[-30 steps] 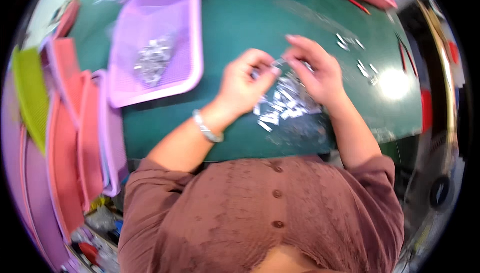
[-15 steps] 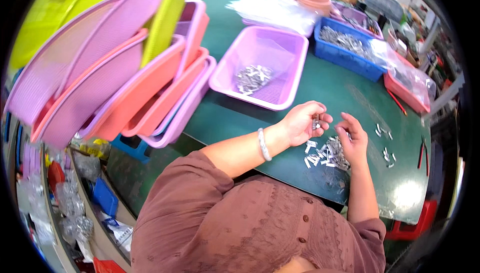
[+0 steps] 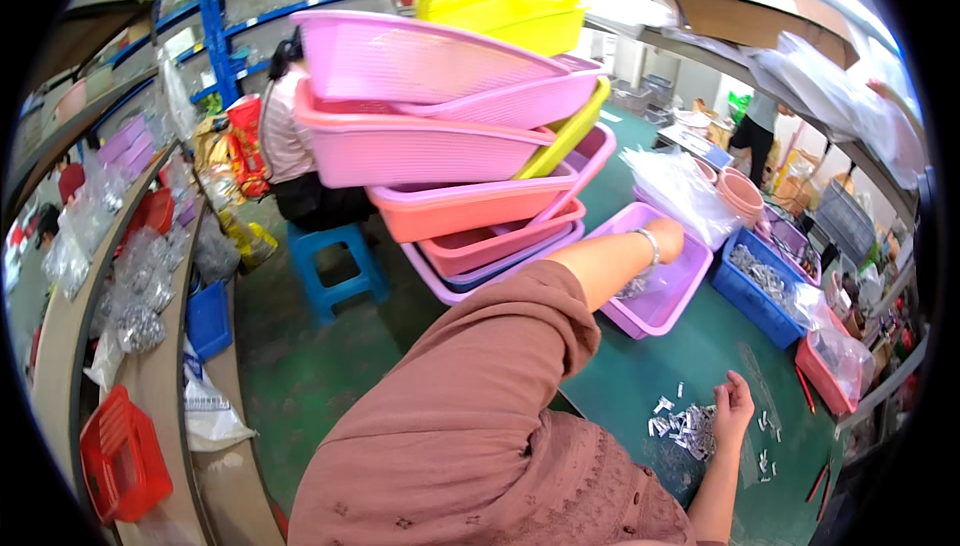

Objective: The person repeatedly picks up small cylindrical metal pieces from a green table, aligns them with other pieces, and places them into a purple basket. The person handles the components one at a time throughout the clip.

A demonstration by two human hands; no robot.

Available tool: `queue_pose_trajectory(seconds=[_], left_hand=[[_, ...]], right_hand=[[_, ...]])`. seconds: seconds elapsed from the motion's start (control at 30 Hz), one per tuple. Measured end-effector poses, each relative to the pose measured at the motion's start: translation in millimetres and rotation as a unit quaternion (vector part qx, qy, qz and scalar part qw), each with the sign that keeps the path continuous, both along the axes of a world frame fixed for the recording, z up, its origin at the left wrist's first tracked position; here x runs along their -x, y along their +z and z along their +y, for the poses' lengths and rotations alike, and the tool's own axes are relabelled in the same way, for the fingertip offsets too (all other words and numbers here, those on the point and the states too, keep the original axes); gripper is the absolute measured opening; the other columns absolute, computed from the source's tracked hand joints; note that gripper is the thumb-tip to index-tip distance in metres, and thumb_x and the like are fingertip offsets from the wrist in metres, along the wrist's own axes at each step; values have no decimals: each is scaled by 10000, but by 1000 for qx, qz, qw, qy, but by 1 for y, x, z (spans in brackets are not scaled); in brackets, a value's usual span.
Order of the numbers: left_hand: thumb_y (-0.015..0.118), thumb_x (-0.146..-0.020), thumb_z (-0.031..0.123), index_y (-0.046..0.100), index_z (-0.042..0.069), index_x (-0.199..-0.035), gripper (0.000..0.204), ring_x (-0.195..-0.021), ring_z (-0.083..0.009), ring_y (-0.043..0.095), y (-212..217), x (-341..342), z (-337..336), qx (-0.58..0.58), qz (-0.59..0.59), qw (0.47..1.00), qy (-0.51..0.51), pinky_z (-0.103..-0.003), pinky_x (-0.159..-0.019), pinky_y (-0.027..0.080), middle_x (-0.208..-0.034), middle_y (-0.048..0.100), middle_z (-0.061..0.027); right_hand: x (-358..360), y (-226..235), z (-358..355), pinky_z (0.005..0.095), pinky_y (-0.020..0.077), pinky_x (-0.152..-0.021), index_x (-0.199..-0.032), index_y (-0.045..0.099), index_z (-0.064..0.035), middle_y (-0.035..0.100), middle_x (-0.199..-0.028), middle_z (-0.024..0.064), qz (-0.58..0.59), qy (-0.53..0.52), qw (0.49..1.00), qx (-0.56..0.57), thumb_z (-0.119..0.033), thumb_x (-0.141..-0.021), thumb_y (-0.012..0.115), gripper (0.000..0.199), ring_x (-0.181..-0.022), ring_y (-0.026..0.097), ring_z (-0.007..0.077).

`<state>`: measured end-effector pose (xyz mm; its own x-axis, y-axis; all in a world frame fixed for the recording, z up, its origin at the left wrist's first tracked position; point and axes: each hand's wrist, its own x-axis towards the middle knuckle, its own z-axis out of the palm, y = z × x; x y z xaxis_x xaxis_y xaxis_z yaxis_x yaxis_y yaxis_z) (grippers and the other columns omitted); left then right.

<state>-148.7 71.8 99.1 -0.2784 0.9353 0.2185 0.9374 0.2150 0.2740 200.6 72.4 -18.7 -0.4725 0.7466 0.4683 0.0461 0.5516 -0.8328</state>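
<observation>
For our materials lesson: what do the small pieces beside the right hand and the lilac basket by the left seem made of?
Small pieces: probably metal, silvery and shiny, from their bright glints.
Lilac basket: likely moulded plastic, semi-glossy, from its even colour and rounded rim.

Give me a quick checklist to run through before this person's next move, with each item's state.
1. Left hand positioned over the lilac basket: ok.
2. What the left fingers hold: cannot tell, too small and partly hidden.
3. Lilac basket sitting upright on the green table: ok.
4. Right hand next to the pile of small metal pieces: ok.
5. All loose metal pieces gathered in one pile: not ok, a few lie apart, to the right of the right hand.
</observation>
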Motion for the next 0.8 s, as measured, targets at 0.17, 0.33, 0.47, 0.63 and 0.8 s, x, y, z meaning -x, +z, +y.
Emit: queue_pose_trajectory(seconds=[0.17, 0.33, 0.47, 0.63, 0.8], left_hand=[[588, -684, 71, 677, 40, -925, 259, -940, -309, 612, 12, -22, -20, 99, 91, 990, -42, -381, -805, 484, -993, 636, -174], [557, -697, 97, 673, 46, -963, 295, -947, -303, 609, 22, -39, -30, 219, 211, 939, -162, -410, -817, 475, -1031, 632, -160], [609, -688, 173, 682, 73, -948, 288, -931, -298, 616, 50, -33, -58, 268, 266, 916, -138, -403, -832, 468, -1010, 642, -143], [560, -707, 104, 681, 58, -785, 151, -740, -312, 634, 26, 1, 32, 178, 348, 892, -228, -407, -666, 485, -794, 643, -177], [533, -708, 80, 694, 114, -836, 209, -821, -268, 631, 22, 29, 54, 192, 196, 927, -256, -379, -747, 484, -874, 665, -123]], right_hand=[[-15, -16, 16, 190, 404, -611, -1125, 517, 15, 508, -742, -9, 12, 9, 999, 46, 24, -833, 520, 293, -670, 486, 57], [-20, -5, 11, 196, 396, -600, -1112, 535, 20, 498, -718, -12, -13, -15, 1000, -6, 6, -817, 542, 295, -647, 465, 62], [6, -5, 6, 219, 416, -612, -1112, 566, -30, 516, -705, 6, -28, -16, 998, -48, -20, -809, 562, 303, -654, 485, 79], [-16, 19, -8, 225, 426, -617, -1060, 577, -17, 556, -711, 17, -42, -62, 997, -19, -12, -793, 585, 266, -652, 495, 78], [-14, 17, -4, 239, 438, -578, -1021, 586, -17, 571, -683, 38, -33, -70, 997, -27, -13, -778, 600, 244, -618, 508, 80]])
